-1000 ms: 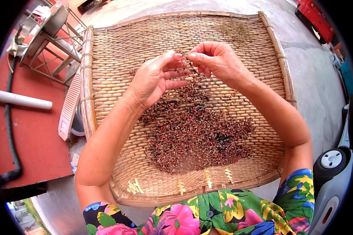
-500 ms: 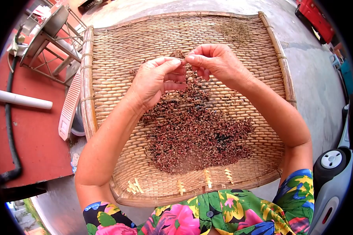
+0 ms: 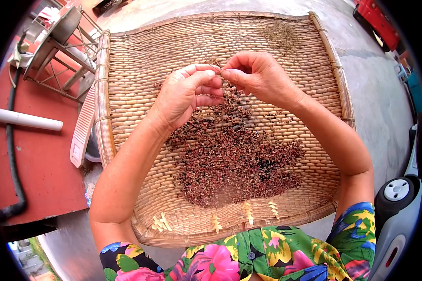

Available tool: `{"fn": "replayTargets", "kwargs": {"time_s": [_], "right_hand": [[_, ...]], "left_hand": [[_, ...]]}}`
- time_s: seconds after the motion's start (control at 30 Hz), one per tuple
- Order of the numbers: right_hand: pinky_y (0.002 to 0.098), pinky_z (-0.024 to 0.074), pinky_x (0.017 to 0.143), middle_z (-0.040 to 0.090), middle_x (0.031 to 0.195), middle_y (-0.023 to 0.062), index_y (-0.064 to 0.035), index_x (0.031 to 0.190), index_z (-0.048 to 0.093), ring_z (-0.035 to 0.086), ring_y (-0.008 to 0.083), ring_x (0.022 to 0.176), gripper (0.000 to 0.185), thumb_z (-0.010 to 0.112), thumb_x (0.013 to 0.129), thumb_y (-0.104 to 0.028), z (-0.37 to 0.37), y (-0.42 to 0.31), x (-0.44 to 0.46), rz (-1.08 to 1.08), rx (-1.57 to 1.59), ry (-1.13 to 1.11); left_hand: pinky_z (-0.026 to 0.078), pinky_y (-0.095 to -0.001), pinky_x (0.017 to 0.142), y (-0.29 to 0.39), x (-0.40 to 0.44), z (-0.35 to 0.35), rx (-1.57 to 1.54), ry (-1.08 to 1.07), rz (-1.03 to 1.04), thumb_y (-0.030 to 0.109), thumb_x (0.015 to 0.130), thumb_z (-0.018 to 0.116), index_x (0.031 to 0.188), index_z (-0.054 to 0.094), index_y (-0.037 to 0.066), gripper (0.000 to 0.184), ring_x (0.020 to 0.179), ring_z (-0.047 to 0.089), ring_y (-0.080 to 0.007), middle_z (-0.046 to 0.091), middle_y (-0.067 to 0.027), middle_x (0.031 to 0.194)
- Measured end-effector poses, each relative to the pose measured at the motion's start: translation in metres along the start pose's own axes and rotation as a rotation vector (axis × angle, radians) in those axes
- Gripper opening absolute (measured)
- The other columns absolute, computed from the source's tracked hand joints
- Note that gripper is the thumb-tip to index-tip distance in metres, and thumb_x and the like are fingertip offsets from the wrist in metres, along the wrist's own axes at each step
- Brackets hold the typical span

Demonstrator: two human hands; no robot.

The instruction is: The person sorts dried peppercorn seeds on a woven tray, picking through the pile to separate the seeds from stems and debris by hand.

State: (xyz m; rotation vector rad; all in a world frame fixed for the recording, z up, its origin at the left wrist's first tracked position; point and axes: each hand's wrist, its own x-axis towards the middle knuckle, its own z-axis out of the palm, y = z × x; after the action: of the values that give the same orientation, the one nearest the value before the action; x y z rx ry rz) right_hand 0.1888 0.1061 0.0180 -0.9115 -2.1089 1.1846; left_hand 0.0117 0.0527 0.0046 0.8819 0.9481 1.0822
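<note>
Over the upper middle of a woven wicker tray [image 3: 140, 61], my left hand [image 3: 185, 91] and my right hand [image 3: 260, 77] meet at the fingertips. Each pinches with thumb and forefinger on what looks like a small peppercorn sprig [image 3: 214, 62], mostly covered by the fingers. The other fingers of my left hand are loosely bent; those of my right hand curl inward. Below the hands lies a spread heap of dried, reddish-brown peppercorns [image 3: 229, 168] with black seeds among them, thinning upward toward the fingers.
A patch of thin dry twigs [image 3: 281, 35] lies at the tray's far right. Woven yellowish repairs [image 3: 248, 213] show near its front edge. To the left are a ridged washboard [image 3: 83, 131], a white pipe [image 3: 26, 118] and a metal stand [image 3: 56, 51]. A wheeled grey object [image 3: 398, 189] stands right.
Both hands stay at nearly the same spot. The fingers of my right hand have curled in more, and its fingertips have shifted slightly against the left thumb and forefinger.
</note>
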Motion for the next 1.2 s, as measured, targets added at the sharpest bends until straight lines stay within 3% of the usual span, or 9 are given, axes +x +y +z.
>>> {"fn": "replayTargets", "kwargs": {"time_s": [0.33, 0.53, 0.7, 0.87, 1.07, 1.2], "right_hand": [[0.0210, 0.0421, 0.046, 0.058, 0.061, 0.0006, -0.0010, 0.084, 0.063, 0.050, 0.0046, 0.052, 0.018, 0.060, 0.082, -0.018, 0.002, 0.002, 0.000, 0.022, 0.091, 0.039], [0.0187, 0.0425, 0.046, 0.059, 0.063, 0.0011, 0.0004, 0.084, 0.064, 0.052, 0.0040, 0.055, 0.018, 0.059, 0.083, -0.017, -0.004, 0.004, 0.005, -0.117, 0.071, 0.164], [0.0204, 0.0446, 0.050, 0.060, 0.064, 0.0019, -0.0001, 0.085, 0.064, 0.053, 0.0055, 0.057, 0.017, 0.060, 0.082, -0.017, -0.007, 0.003, 0.005, 0.001, 0.100, 0.157], [0.0224, 0.0472, 0.054, 0.064, 0.069, 0.0056, -0.0027, 0.085, 0.066, 0.057, 0.0080, 0.060, 0.014, 0.062, 0.079, -0.014, 0.002, 0.001, -0.002, -0.189, -0.084, 0.098], [0.0232, 0.0485, 0.056, 0.065, 0.071, 0.0078, -0.0035, 0.084, 0.067, 0.061, 0.0105, 0.062, 0.012, 0.064, 0.077, -0.013, 0.001, -0.002, -0.003, -0.207, -0.143, 0.102], [0.0235, 0.0492, 0.056, 0.064, 0.069, 0.0076, -0.0037, 0.081, 0.066, 0.061, 0.0116, 0.062, 0.011, 0.065, 0.076, -0.014, 0.001, 0.000, -0.003, -0.306, -0.202, 0.126]], "left_hand": [[0.053, -0.0275, 0.064, -0.004, 0.000, 0.001, 0.282, 0.091, 0.071, 0.017, 0.083, 0.058, 0.088, 0.059, 0.002, 0.016, 0.067, 0.057, -0.0107, 0.059, -0.0035, 0.073], [0.051, -0.0251, 0.061, -0.003, -0.001, 0.000, 0.275, 0.133, 0.142, 0.017, 0.084, 0.057, 0.088, 0.059, 0.003, 0.015, 0.063, 0.056, -0.0093, 0.058, -0.0023, 0.072], [0.051, -0.0242, 0.061, -0.003, 0.001, 0.000, 0.288, 0.186, 0.180, 0.017, 0.084, 0.058, 0.089, 0.059, 0.003, 0.015, 0.063, 0.055, -0.0082, 0.057, -0.0009, 0.072], [0.051, -0.0250, 0.063, -0.006, -0.001, 0.004, 0.466, 0.134, 0.168, 0.018, 0.085, 0.056, 0.088, 0.059, 0.003, 0.016, 0.063, 0.055, -0.0085, 0.057, -0.0018, 0.073], [0.053, -0.0282, 0.064, -0.003, -0.002, 0.003, 0.032, -0.028, 0.008, 0.019, 0.088, 0.050, 0.086, 0.058, 0.001, 0.020, 0.065, 0.057, -0.0119, 0.056, -0.0028, 0.073], [0.054, -0.0273, 0.062, -0.002, -0.002, 0.002, 0.079, -0.019, -0.024, 0.019, 0.088, 0.051, 0.087, 0.057, 0.001, 0.019, 0.064, 0.058, -0.0121, 0.057, -0.0031, 0.072]]}}
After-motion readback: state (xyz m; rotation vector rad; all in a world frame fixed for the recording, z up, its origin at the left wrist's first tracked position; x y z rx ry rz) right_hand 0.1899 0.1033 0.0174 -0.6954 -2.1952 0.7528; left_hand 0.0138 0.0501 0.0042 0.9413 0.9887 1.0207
